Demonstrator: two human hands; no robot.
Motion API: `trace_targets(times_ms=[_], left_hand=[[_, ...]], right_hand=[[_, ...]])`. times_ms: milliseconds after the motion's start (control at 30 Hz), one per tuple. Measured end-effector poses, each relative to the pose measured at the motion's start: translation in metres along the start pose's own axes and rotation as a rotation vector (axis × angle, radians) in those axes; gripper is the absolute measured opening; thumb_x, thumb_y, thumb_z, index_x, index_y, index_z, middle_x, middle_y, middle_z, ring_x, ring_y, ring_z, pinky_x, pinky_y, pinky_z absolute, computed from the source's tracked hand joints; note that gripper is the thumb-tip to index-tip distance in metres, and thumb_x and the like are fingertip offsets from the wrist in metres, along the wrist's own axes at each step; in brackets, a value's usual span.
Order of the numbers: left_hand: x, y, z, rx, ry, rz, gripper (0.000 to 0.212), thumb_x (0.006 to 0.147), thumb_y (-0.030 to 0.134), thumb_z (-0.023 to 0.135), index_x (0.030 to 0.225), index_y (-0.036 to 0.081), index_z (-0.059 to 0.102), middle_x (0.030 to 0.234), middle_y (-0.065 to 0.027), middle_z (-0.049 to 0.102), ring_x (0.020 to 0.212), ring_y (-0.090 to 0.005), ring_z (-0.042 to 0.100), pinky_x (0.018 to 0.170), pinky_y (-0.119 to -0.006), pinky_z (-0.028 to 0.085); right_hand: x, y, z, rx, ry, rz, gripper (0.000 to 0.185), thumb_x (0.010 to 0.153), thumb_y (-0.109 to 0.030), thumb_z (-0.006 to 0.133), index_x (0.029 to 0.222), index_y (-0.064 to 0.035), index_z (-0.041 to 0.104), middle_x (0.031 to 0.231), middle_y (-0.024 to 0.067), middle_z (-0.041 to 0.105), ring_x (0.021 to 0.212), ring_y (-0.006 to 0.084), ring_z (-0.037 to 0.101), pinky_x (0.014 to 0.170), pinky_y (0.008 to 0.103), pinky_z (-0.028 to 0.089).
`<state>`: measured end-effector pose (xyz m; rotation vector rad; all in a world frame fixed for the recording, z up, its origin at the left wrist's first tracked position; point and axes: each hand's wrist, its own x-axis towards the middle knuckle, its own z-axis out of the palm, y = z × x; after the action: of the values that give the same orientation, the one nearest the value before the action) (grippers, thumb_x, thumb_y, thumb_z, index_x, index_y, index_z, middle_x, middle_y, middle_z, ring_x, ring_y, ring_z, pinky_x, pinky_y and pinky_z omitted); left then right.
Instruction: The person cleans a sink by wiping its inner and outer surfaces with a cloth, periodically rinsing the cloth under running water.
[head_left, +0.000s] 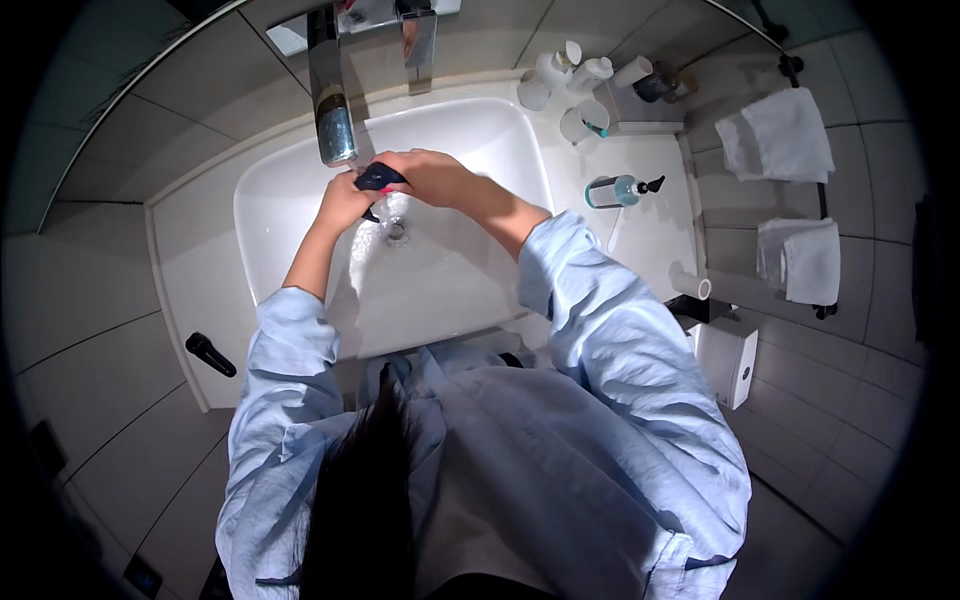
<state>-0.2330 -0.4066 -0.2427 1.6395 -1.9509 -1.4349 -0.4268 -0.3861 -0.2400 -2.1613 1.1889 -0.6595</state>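
Both my hands meet over a white washbasin (442, 292), just under the spout of a chrome faucet (335, 131). Between them is a small wet dark cloth (380, 177), bunched up, with one end hanging below my fingers. My left hand (346, 201) grips it from the left side. From the right, my right hand (429, 176) closes over the same cloth. Water runs from the spout over the cloth and down into the basin. Below my hands the metal drain (396, 231) is visible. My fingers hide part of the cloth.
Right of the basin stand a soap pump bottle (611, 192), a clear cup (583, 122) and several white bottles (555, 69). A black handheld device (211, 354) lies on the left counter. White towels (787, 139) hang on the right wall. A white cylinder (691, 285) is near the right edge.
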Motion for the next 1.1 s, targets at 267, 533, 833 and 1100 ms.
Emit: trace_targets(times_ms=[267,533,833,1100], left_hand=[[-0.007,-0.017,0.028,-1.364,0.129,-0.022,0.042,0.078,0.008,0.044,0.118,-0.002,0.047,0.107,-0.0132,0.057,0.101,-0.0232,0.056,0.088,-0.033,0.046],[-0.023,-0.002,-0.001,-0.737,-0.057,0.16,0.055,0.083,0.02,0.046,0.133,-0.002,0.039,0.131,-0.0183,0.048,0.121,-0.0287,0.046,0.105,-0.038,0.033],[-0.033,0.009,-0.042,0.801,0.196,0.698,0.035,0.07,0.005,0.059,0.104,0.001,0.053,0.102,-0.0162,0.057,0.103,-0.0338,0.053,0.096,-0.042,0.041],[-0.018,0.0,-0.037,0.774,0.407,0.871,0.038,0.069,0.011,0.061,0.106,0.006,0.057,0.097,-0.0106,0.059,0.085,-0.0274,0.059,0.072,-0.037,0.05]], right_hand=[[-0.006,-0.017,0.074,1.114,0.24,0.558,0.041,0.089,-0.025,0.058,0.127,-0.0146,0.046,0.107,0.0068,0.059,0.102,0.0211,0.057,0.082,0.0318,0.046],[-0.005,-0.029,0.055,1.623,0.113,0.646,0.047,0.083,-0.023,0.069,0.12,-0.0054,0.047,0.103,0.006,0.058,0.087,0.0153,0.061,0.075,0.0286,0.052],[0.013,-0.013,0.012,1.338,-0.382,0.843,0.018,0.075,-0.017,0.07,0.079,-0.0074,0.055,0.068,0.0016,0.051,0.047,0.0058,0.037,0.04,0.0213,0.028],[0.027,-0.018,0.014,1.244,-0.571,0.852,0.017,0.076,-0.016,0.07,0.074,-0.0098,0.054,0.06,-0.0029,0.043,0.045,0.0041,0.032,0.039,0.0201,0.02]])
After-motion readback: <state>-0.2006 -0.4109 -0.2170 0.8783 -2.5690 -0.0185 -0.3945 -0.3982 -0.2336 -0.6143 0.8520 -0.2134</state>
